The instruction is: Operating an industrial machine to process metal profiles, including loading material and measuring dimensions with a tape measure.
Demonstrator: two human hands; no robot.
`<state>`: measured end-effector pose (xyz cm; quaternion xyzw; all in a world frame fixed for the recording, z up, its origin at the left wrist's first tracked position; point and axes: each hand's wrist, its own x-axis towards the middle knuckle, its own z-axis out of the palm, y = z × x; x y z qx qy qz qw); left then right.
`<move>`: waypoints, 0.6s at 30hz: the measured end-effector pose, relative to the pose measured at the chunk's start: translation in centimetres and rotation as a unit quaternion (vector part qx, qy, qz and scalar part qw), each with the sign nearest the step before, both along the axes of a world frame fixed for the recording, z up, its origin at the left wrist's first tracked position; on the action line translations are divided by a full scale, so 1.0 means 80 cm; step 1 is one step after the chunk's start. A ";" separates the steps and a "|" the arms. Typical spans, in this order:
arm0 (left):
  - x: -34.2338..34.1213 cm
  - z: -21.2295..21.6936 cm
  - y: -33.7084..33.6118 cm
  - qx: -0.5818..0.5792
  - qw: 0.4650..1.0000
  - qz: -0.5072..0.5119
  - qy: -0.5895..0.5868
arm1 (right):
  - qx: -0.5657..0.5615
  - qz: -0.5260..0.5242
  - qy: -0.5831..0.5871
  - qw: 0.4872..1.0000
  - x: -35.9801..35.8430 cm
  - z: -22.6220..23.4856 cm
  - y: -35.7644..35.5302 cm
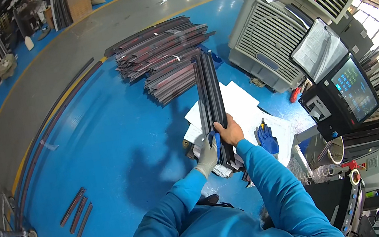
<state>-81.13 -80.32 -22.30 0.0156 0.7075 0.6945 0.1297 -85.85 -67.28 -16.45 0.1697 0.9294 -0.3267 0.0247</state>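
A bundle of long dark profile strips [209, 90] is held out in front of me, its far end pointing away. My left hand [209, 154], in a grey glove with blue on the fingers, is closed round the left side of the bundle near its close end. My bare right hand [231, 131] grips the right side, slightly farther along. Beneath the strips lie white paper sheets [238, 98] on a surface that is mostly hidden. A blue work glove [267, 140] rests on the papers, right of my right hand.
Beyond the papers, a large stack of dark strips [159, 53] lies on the blue floor. Three short pieces [76, 213] lie at left, near long strips [46, 119]. On the right stand a screen [354, 87] and a grey slatted cooler [266, 39].
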 end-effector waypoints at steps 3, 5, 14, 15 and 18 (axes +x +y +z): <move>0.002 0.000 -0.002 0.001 1.000 -0.003 -0.010 | -0.029 -0.011 0.001 1.000 0.005 0.002 0.002; 0.000 0.002 -0.001 -0.002 1.000 -0.007 -0.011 | -0.038 -0.019 0.006 0.999 0.007 0.002 0.002; 0.002 0.011 -0.010 -0.005 1.000 -0.013 -0.017 | -0.011 -0.095 0.025 0.995 0.010 0.016 -0.014; 0.002 0.012 -0.012 -0.003 1.000 -0.013 -0.018 | -0.006 -0.099 0.038 0.994 0.013 0.023 -0.019; 0.005 0.013 -0.016 0.001 1.000 -0.017 -0.018 | 0.007 -0.104 0.048 0.993 0.012 0.024 -0.031</move>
